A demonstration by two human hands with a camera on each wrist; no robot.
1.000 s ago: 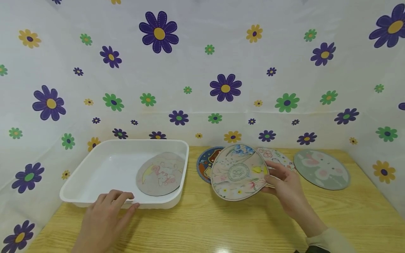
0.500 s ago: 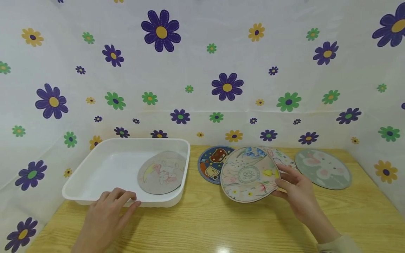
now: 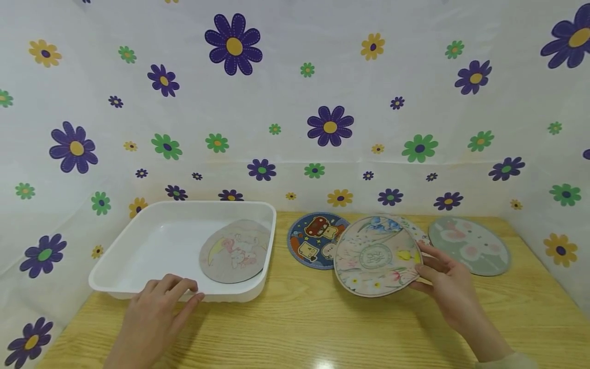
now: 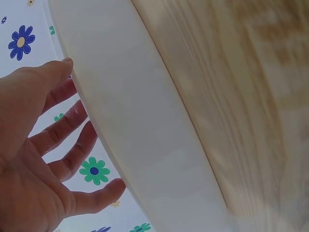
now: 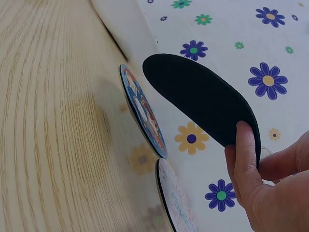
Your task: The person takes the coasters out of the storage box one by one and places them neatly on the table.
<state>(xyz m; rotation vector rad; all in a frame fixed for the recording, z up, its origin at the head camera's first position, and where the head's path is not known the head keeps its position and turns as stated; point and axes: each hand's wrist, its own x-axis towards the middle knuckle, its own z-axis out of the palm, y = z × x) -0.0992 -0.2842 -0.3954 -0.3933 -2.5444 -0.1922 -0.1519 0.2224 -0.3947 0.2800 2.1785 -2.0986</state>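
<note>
My right hand (image 3: 449, 287) pinches the right edge of a round, flower-printed mouse pad (image 3: 369, 277), thumb on the printed face. It is raised and tilted above the table; its black underside (image 5: 193, 92) shows in the right wrist view. Behind it lie a dark blue cartoon mouse pad (image 3: 306, 233), partly covered, and a pale flowered mouse pad (image 3: 415, 228), mostly hidden. My left hand (image 3: 154, 312) grips the front rim of a white tray (image 3: 103, 284), fingers over the inside and thumb outside. Inside the tray, a pinkish-grey mouse pad (image 3: 235, 251) leans on the right wall.
A grey-green mouse pad with a white animal face (image 3: 479, 246) lies farther right on the wooden table (image 3: 295, 328). Close behind the tray and pads hangs a white flower-printed sheet (image 3: 276, 102), which also closes in both sides.
My right hand has carried the flowered mouse pad to the right, uncovering more of the dark blue one. My left hand stays on the tray rim.
</note>
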